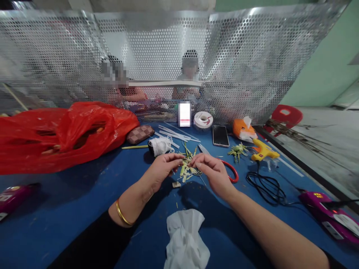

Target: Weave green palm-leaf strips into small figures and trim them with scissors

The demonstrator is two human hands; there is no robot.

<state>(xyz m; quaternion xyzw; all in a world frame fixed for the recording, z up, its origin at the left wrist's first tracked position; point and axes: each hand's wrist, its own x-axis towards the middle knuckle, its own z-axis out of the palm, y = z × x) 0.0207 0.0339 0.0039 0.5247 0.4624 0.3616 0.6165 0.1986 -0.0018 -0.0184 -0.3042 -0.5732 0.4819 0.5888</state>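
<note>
hands (158, 173) (215, 173) close together | fingers (177, 162) curled, seemingly pinching | forearms (260, 220) angled inward

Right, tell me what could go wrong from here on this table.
The right hand could brush the red-handled scissors just beyond it, their blade exposed. The loose yellow-green strips by that hand might scatter if it sweeps across. The yellow glue gun lies near a small heap of green scraps; if hot, which I can't tell, it might scorch them.

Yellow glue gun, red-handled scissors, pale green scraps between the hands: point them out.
Yellow glue gun (264, 151), head view: on its body.
Red-handled scissors (235, 172), head view: on the red handle.
Pale green scraps (184, 170), head view: near the pile's middle.
</note>
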